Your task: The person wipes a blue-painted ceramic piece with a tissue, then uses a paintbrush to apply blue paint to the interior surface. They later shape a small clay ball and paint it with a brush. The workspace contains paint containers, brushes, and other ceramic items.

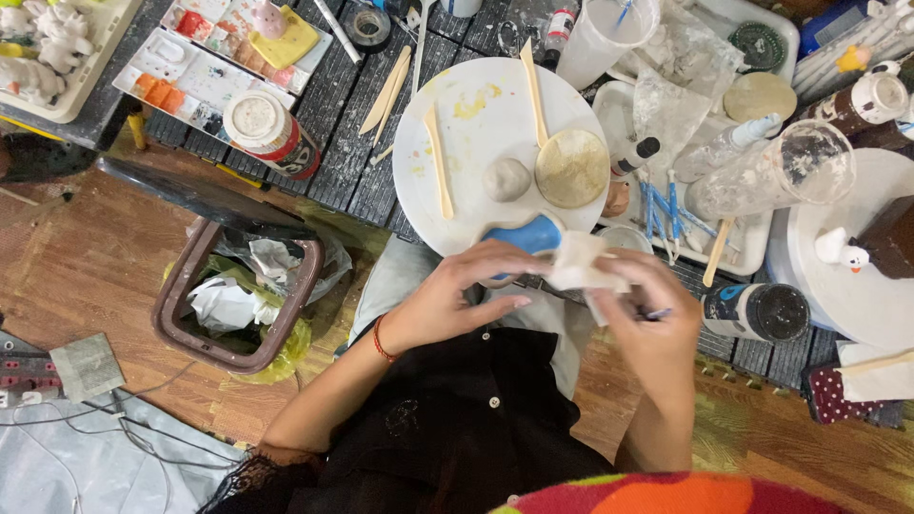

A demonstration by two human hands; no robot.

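Note:
My left hand (455, 295) grips a blue-painted clay piece (526, 235) over my lap. My right hand (652, 319) presses a white tissue (583, 266) against that piece and also pinches a thin blue tool between its fingers. Just beyond the hands lies a round white plate (476, 143) bearing a grey clay ball (506, 179), a flat tan clay disc (572, 168) and two wooden sculpting sticks (439, 162).
A brown waste bin (181, 324) with crumpled paper stands on the wooden floor at left. A paint palette tray (205, 57), a white-lidded jar (271, 133), clear plastic cups (781, 171), blue brushes (666, 209) and a black-capped bottle (757, 311) crowd the dark slatted table.

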